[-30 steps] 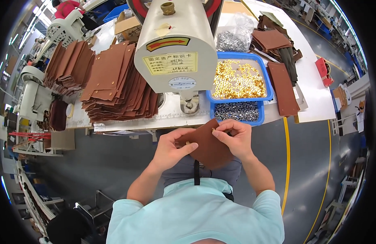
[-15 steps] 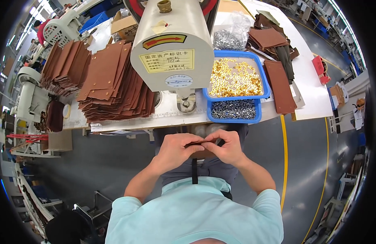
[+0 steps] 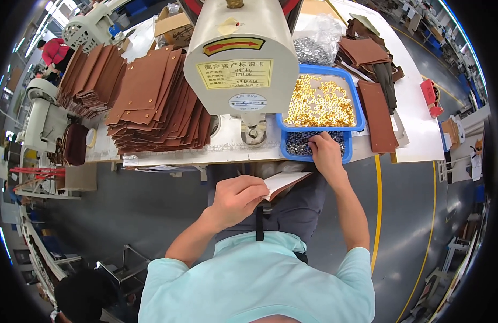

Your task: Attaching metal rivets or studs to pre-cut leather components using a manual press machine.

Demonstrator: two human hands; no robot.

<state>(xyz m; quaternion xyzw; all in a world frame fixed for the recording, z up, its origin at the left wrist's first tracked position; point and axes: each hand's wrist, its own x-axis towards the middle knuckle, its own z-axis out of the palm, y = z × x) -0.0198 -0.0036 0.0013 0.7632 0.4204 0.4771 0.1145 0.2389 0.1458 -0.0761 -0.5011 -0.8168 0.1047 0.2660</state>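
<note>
My left hand [image 3: 237, 200] is closed on the near end of a brown leather piece [image 3: 285, 183]. The piece is held above my lap, tilted so that a pale underside shows. My right hand [image 3: 328, 155] reaches into the lower blue tray [image 3: 297, 158], its fingertips pinched together among small dark metal fasteners [image 3: 298, 142]. Whether a fastener is between those fingertips is too small to see. Just behind, a second blue tray [image 3: 360, 107] holds gold-coloured ring-shaped fasteners [image 3: 319, 102].
A pale press machine [image 3: 243, 59] stands over the table edge in front of me. To its left rise stacks of brown leather pieces [image 3: 146, 102], some with gold fasteners. At right lie a long leather strip [image 3: 377, 116], leather scraps [image 3: 364, 51] and a red holder [image 3: 430, 98].
My right hand has let go of the leather piece and moved forward and right into the dark fasteners. My left hand keeps hold of the piece, whose pale side now shows.
</note>
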